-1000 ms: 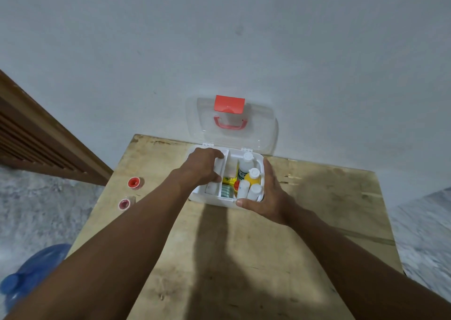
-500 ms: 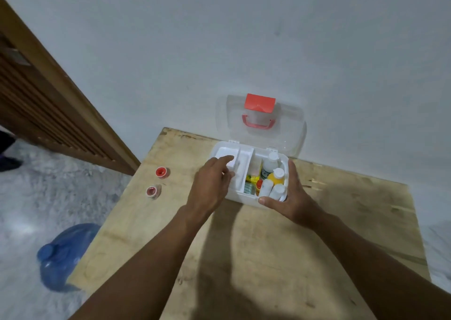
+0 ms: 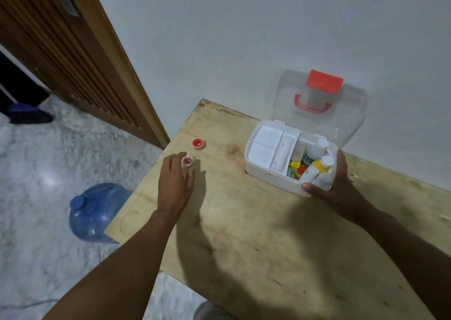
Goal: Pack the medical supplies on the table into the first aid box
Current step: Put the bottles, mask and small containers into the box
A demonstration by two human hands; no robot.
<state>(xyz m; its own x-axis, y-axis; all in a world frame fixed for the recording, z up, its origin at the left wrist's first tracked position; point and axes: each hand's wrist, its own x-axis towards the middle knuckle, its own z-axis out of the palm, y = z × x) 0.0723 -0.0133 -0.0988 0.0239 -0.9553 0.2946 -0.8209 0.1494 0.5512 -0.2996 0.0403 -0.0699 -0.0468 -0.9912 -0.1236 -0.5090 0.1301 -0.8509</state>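
The white first aid box (image 3: 258, 170) stands open at the table's far side, its clear lid (image 3: 351, 124) with red latch and handle leaning on the wall. A white tray insert (image 3: 268, 143) fills its left half; several bottles, one of them yellow (image 3: 317, 167), stand in the right half. My right hand (image 3: 339, 187) grips the box's front right corner. Near the left edge of the table lie two small tape rolls, a red one (image 3: 198, 143) and a pinkish one (image 3: 187, 161). My left hand (image 3: 174, 185) lies over the table with spread fingertips at the pinkish roll.
The plywood table (image 3: 268, 234) stands against a white wall. A blue water jug (image 3: 95, 212) lies on the marble floor just left of the table. A wooden slatted door (image 3: 73, 51) stands at the far left.
My left hand has left the box's tray and moved left across the table to the pinkish roll. The view has turned left. My right hand still holds the box.
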